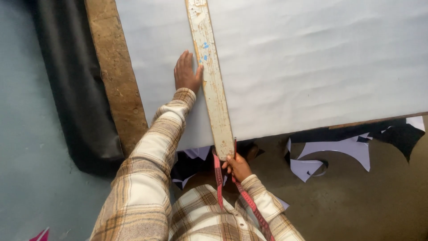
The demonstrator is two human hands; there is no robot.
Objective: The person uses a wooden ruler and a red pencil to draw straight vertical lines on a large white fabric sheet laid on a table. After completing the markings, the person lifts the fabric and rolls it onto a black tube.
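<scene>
One long wooden straightedge (211,76), its pale paint worn and flecked with blue, lies on one large white sheet (312,62) that covers the table, running from the sheet's far edge down to its near edge, where the ruler's end reaches just past the edge. The left hand (186,73) lies flat on the sheet, palm down, fingers together and pointing away, with the thumb touching the ruler's left side about midway along it. The right hand (237,166) is at the near edge, its fingers curled and pinched on a thin red stick, perhaps a pencil (235,147), which stands against the right side of the ruler's near end; whether the hand also touches the ruler cannot be told. One red measuring tape (243,194) hangs from the person's neck in two strands across the plaid shirt, passing beside the right hand. Along the table's left edge, one bare brown strip of table edge (116,76) shows beside the sheet, and beyond it one length of dark fabric (76,89) hangs down toward the floor. On the brown floor below the near edge lie several offcuts, white scraps (339,151) and black scraps (403,136) mixed, too overlapped to count surely; one small pink scrap (41,235) shows at the lower left corner.
</scene>
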